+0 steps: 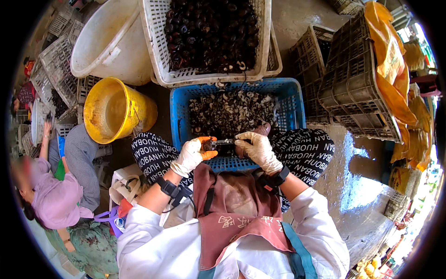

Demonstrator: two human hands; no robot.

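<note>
Both my hands wear white gloves, and the left has orange finger covers. My left hand (pixel 191 156) is closed round one end of a narrow dark-and-silver tool (pixel 225 141), whose exact kind is unclear. My right hand (pixel 258 149) is closed at the tool's other end; a small brownish thing shows by its fingertips, too small to name. They meet above the near part of a blue basket (pixel 297 100), between my knees. In it lie many small dark shells and pale pieces of shellfish meat (pixel 232 109). A pinkish-brown lump (pixel 263 128) shows beyond my right hand.
A white crate (pixel 158 44) of dark shellfish (pixel 211 35) stands beyond the basket. To the left are a yellow bucket (pixel 148 111), a large white tub (pixel 107 42) and a seated person (pixel 55 193). Stacked dark crates (pixel 350 74) with orange sheeting (pixel 392 65) rise at the right.
</note>
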